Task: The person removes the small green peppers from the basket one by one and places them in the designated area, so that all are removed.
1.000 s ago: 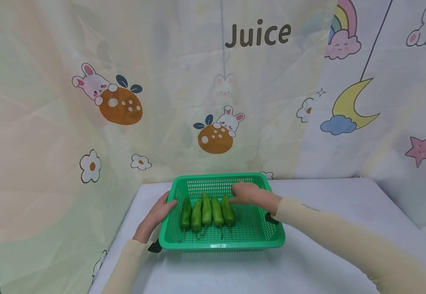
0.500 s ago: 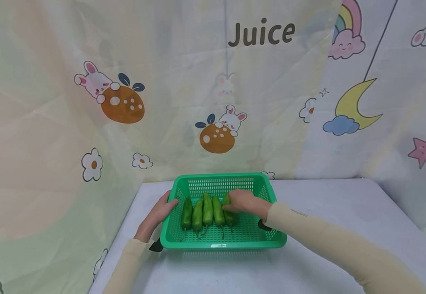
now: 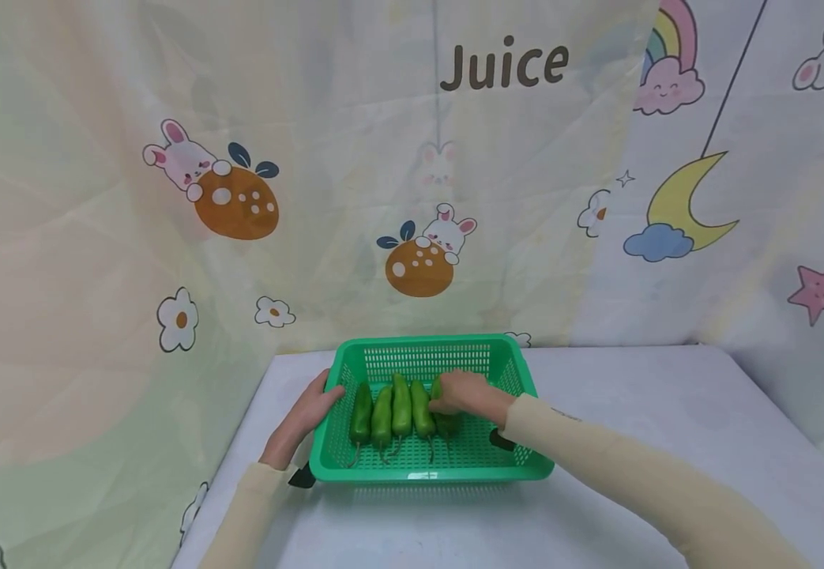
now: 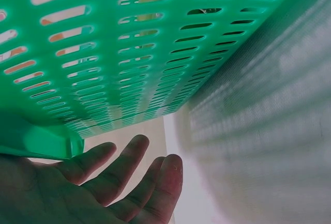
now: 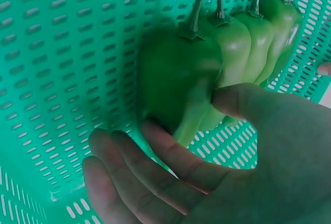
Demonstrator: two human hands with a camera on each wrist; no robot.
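A green slotted plastic basket (image 3: 483,474) holds several green peppers (image 3: 400,407) side by side, tips to the back and stems to the front. My left hand (image 3: 312,407) holds the basket's left rim, thumb over the edge; in the left wrist view the other fingers (image 4: 121,169) extend outside below the rim. Inside the basket, my right hand (image 3: 463,393) pinches the rightmost green pepper (image 5: 173,74) between thumb and index finger, its remaining fingers loosely bent beside it. That pepper lies against its neighbour, partly covered by the hand in the head view.
The basket is on a white-covered table (image 3: 632,395). A printed cloth backdrop (image 3: 326,237) with cartoon rabbits hangs right behind the table. To the right of the peppers, the basket floor (image 3: 479,452) shows.
My right hand has moved left and down onto the rightmost pepper and taken hold of it. The left hand stays at the basket rim, and the peppers lie about as before.
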